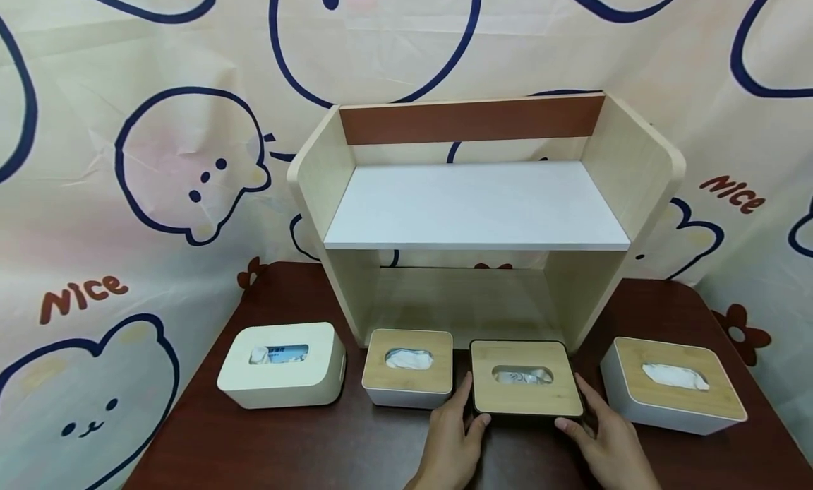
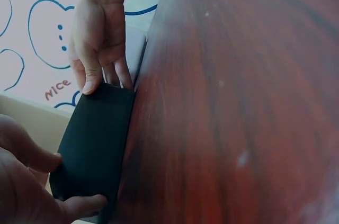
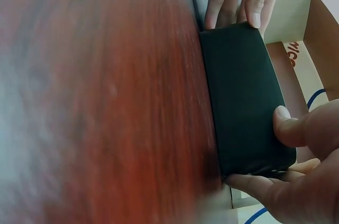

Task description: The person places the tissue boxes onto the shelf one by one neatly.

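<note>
A tissue box with a dark body and a light wood-look lid is held between both hands in the head view. My left hand grips its left end, thumb at the near corner. On the opposite end, my right hand grips it the same way. In the left wrist view the black side of the tissue box faces the camera, its lower edge close along the dark table. The right wrist view shows the thumb of my right hand on the box's upper edge and fingers around its end.
A smaller wood-lidded tissue box sits just left of my left hand, with a white tissue box farther left. Another wood-lidded box stands to the right. Behind is a two-level shelf on the brown table.
</note>
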The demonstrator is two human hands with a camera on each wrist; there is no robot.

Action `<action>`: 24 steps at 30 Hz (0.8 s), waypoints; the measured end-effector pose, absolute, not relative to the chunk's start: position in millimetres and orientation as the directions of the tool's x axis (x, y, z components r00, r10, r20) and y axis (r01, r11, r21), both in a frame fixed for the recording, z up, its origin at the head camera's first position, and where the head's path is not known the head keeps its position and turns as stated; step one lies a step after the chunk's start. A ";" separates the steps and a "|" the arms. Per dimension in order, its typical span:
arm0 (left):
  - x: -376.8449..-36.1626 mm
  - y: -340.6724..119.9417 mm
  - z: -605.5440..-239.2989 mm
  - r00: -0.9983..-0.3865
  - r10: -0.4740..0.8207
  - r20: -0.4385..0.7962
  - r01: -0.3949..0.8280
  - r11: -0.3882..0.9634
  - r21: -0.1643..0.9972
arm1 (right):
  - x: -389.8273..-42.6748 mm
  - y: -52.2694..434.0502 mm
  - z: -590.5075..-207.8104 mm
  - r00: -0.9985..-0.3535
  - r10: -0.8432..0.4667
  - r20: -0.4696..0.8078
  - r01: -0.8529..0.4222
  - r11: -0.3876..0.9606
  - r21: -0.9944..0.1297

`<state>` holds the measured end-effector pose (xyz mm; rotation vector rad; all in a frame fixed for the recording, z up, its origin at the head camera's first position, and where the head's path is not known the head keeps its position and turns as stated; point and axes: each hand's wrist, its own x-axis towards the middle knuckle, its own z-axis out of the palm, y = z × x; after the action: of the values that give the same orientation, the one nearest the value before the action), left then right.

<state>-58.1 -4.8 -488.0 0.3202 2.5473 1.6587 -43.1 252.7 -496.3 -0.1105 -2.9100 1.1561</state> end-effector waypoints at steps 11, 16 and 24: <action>-61.7 0.9 -484.1 -0.985 0.156 0.077 0.130 0.366 0.921 | -45.3 245.8 -489.3 -0.993 0.114 0.029 0.055 0.672 -0.739; -64.9 8.0 -481.7 -0.987 0.122 0.103 0.142 0.367 0.919 | -49.8 244.6 -483.0 -0.990 0.109 0.089 0.006 0.663 -0.748; -75.7 28.6 -484.0 -0.978 0.032 0.207 0.207 0.312 0.927 | -63.8 242.9 -476.8 -0.977 0.135 0.165 -0.051 0.605 -0.795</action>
<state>-75.7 28.6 -484.0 0.2449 2.6627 1.9200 -63.8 242.9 -476.8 -0.0698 -2.6229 1.3087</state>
